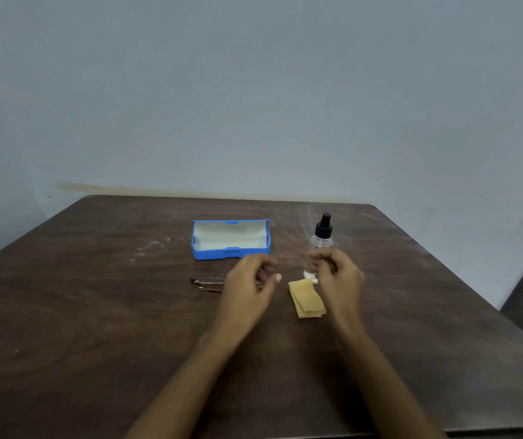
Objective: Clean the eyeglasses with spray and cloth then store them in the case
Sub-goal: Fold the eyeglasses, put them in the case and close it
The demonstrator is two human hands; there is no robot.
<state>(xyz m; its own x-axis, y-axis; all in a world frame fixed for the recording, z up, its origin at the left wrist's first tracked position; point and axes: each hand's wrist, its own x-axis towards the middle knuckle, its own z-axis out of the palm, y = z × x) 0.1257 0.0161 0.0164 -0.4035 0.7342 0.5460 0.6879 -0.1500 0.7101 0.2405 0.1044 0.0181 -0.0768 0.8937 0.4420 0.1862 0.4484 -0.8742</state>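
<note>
The eyeglasses (pixel 209 284) lie folded flat on the dark wooden table (pixel 95 312), near its middle; I see only their left end, a thin metal frame, because my left hand (pixel 247 280) hovers above the rest. That hand is empty, its fingers loosely curled, touching nothing that I can make out. My right hand (pixel 337 277) is also half curled and empty, hanging in front of the lower part of the clear spray bottle (pixel 321 242); I cannot tell whether it touches the bottle. The bottle stands upright with a black pump top, to the right of the glasses. A folded tan cloth (pixel 307 299) lies just in front of the bottle. Behind the glasses, the blue case (pixel 231 239) sits open, its pale lining empty.

I judge that nothing has been picked up yet, so the step in hand is taking hold. To do it well, I would lift the glasses by the frame, not the lenses, and grip the bottle low and steady so it does not tip.

Open table lies on every side; the near edge and both side edges are well apart from these things.
</note>
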